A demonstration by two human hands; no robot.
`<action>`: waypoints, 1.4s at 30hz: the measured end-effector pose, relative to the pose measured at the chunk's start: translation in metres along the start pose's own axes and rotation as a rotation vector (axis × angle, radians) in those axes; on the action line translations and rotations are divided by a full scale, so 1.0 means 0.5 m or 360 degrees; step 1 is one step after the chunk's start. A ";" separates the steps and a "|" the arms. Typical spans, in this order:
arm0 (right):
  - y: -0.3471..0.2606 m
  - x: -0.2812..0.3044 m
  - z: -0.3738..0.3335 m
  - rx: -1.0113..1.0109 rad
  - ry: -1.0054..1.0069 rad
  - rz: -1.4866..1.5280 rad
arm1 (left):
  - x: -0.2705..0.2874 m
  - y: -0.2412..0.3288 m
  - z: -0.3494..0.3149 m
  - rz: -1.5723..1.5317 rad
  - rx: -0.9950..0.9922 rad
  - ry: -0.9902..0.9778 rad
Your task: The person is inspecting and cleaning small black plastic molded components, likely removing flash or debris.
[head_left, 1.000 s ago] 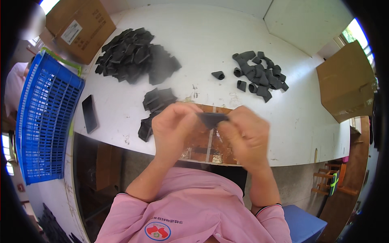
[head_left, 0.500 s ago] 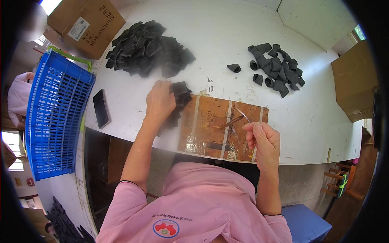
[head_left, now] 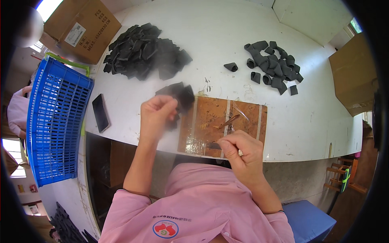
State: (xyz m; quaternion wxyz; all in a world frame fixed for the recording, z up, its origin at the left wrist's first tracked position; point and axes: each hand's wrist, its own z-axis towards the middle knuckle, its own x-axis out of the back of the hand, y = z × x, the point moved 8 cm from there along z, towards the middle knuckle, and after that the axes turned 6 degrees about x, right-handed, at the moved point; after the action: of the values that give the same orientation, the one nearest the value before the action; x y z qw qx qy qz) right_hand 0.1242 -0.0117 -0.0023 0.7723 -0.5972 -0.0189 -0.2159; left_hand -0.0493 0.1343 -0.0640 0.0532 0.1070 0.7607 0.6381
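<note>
My left hand (head_left: pixel 156 117) is closed in a pinch beside a small stack of black pieces (head_left: pixel 176 91) at the brown board's left edge. Whatever its fingers hold is blurred and hidden. My right hand (head_left: pixel 244 156) is curled closed over the near edge of the brown taped board (head_left: pixel 251 117). A small pale bit shows between its fingers, too little to name. A dark flat strip (head_left: pixel 213 146) lies on the board by my right fingertips. Farther up the board rest a brown stick-like tool (head_left: pixel 229 121) and a thin clear strip (head_left: pixel 241 113).
A large heap of flat black pieces (head_left: pixel 139 52) lies at the far left; rolled black tubes (head_left: pixel 271 65) are grouped at the right. A phone (head_left: pixel 100 113), a blue plastic basket (head_left: pixel 60 121) and a carton (head_left: pixel 81 30) stand left. Another carton (head_left: pixel 354 73) is at right.
My right hand has moved left and nearer, from the board's right side to its near edge. My left hand has drawn back nearer me, its fingers now pinched. One tube lies apart from the right group.
</note>
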 end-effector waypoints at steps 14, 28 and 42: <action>-0.091 0.022 -0.011 0.0701 0.0340 -0.0503 | -0.160 0.134 -0.202 0.0228 -0.0931 -0.0262; 0.106 -0.022 -0.025 -0.0936 -0.0056 0.1809 | -0.208 0.042 -0.159 -0.0807 0.0220 -0.0718; -0.030 0.003 0.114 -0.0513 -0.0354 0.1220 | -0.232 0.153 -0.145 -0.2125 0.0704 -0.1180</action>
State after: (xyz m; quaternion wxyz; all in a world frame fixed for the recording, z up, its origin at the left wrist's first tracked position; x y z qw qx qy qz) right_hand 0.1334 0.0382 0.0280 0.6868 -0.6936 0.1553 0.1521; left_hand 0.0549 0.0504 0.0176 0.6517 -0.1582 0.7058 0.2283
